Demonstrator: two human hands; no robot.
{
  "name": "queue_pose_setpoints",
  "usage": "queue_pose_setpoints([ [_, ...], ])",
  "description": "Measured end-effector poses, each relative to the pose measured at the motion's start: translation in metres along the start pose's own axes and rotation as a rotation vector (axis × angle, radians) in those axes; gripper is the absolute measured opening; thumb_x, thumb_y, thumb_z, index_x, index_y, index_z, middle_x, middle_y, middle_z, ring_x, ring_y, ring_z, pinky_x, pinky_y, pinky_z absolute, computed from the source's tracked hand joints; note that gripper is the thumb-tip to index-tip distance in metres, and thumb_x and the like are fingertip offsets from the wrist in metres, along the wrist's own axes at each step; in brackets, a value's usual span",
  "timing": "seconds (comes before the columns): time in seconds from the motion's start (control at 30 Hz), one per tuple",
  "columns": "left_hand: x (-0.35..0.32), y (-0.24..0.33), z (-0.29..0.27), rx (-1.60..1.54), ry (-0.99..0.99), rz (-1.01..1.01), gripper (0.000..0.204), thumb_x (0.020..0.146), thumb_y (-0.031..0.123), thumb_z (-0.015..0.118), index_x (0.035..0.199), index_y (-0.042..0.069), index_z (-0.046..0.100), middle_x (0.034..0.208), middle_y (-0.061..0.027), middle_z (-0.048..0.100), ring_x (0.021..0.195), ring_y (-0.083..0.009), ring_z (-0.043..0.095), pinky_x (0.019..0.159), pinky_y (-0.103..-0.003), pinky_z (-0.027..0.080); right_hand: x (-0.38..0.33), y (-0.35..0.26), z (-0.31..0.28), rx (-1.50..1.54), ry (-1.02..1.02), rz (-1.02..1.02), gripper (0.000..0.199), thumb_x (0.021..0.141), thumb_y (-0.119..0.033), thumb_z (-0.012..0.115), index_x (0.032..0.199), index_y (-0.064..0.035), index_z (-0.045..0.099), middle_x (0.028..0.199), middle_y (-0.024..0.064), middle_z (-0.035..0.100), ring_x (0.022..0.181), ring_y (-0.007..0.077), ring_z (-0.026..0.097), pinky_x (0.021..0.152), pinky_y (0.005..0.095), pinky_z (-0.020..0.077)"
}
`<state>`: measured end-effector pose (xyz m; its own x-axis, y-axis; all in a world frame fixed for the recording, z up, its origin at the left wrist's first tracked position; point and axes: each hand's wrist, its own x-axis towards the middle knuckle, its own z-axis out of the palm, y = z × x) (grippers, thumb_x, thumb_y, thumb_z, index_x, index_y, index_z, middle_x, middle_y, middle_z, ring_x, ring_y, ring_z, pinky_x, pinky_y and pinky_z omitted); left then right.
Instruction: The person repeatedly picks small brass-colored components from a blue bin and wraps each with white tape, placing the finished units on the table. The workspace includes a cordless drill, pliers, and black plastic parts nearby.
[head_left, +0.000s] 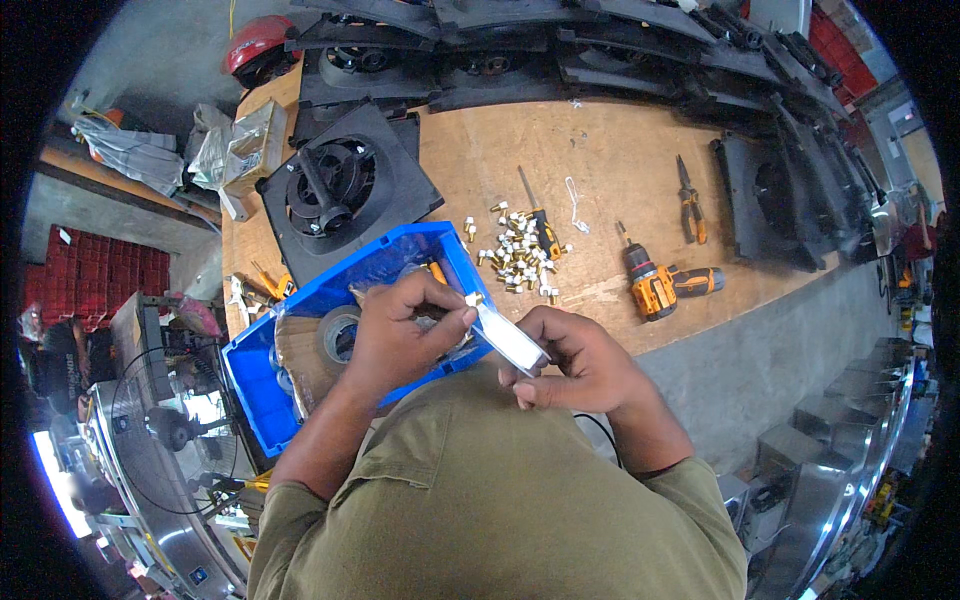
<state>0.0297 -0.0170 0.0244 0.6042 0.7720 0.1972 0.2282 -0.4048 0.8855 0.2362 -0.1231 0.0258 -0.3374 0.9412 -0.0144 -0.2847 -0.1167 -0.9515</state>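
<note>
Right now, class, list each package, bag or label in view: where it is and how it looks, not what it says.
Cardboard box: table's far-left corner, brown, wrapped in clear plastic.
Clear plastic bag: crumpled, left of that box.
Small white packet: flat strip held between left hand and right hand.
No screens visible.

Bright, even daylight; source probably overhead, hard to tell. Soft, short shadows under the drill (668,283) and the pile of small fittings (520,255) on the counter (620,160). Glare on the sheet-metal housings (845,470) at lower right and a blown-out patch at far left. Strong fisheye bend toward the rim, black corners. Centre sharp; edges smeared and soft.
</note>
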Motion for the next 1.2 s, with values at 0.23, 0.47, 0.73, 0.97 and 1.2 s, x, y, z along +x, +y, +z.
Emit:
queue_pose_setpoints([
  [0.23,-0.002,0.013,-0.004,0.050,-0.160,0.111,0.012,0.077,0.005,0.076,0.081,0.004,0.064,0.074,-0.0084,0.069,0.068,-0.0151,0.069,0.062,-0.030,0.052,0.009,-0.016,-0.005,0.294,-0.051,0.049,0.046,0.089,-0.007,0.064,0.129,0.0005,0.043,0.107,0.0109,0.064,0.070,0.0157,0.064,0.060,0.0273,0.0535],
  [0.47,-0.004,0.011,-0.006,0.053,-0.201,0.069,0.020,0.077,0.007,0.077,0.074,0.005,0.058,0.065,-0.0042,0.063,0.059,-0.0108,0.060,0.058,-0.027,0.048,0.031,-0.020,-0.014,0.279,-0.157,0.083,0.071,0.070,0.004,0.043,0.140,0.0010,0.035,0.121,0.0143,0.062,0.065,0.0172,0.065,0.055,0.0266,0.0506],
  [0.73,-0.016,0.003,-0.005,-0.284,-0.130,-0.069,0.018,0.081,0.005,0.076,0.084,0.005,0.059,0.081,-0.0008,0.065,0.076,-0.0066,0.059,0.068,-0.026,0.049,0.052,-0.018,-0.022,0.281,-0.252,0.101,0.073,0.069,0.000,0.045,0.141,-0.0013,0.036,0.126,0.0114,0.061,0.064,0.0153,0.064,0.053,0.0240,0.0445],
  [0.97,-0.021,-0.002,-0.009,-0.574,-0.150,-0.111,0.014,0.086,0.003,0.072,0.089,0.004,0.059,0.095,-0.0058,0.066,0.085,-0.0100,0.062,0.075,-0.027,0.051,0.054,-0.007,-0.009,0.333,-0.211,0.018,0.078,0.068,0.001,0.046,0.144,-0.0020,0.031,0.134,0.0128,0.054,0.078,0.0163,0.064,0.070,0.0297,0.0516],
  [1.2,-0.017,0.000,-0.007,-0.760,-0.140,-0.138,0.015,0.086,0.000,0.071,0.089,0.003,0.057,0.100,-0.0105,0.066,0.090,-0.0125,0.064,0.076,-0.029,0.053,0.054,-0.002,-0.011,0.217,-0.167,-0.015,0.076,0.072,0.006,0.043,0.146,-0.0030,0.028,0.139,0.0133,0.050,0.081,0.0177,0.064,0.074,0.0307,0.0518],
])
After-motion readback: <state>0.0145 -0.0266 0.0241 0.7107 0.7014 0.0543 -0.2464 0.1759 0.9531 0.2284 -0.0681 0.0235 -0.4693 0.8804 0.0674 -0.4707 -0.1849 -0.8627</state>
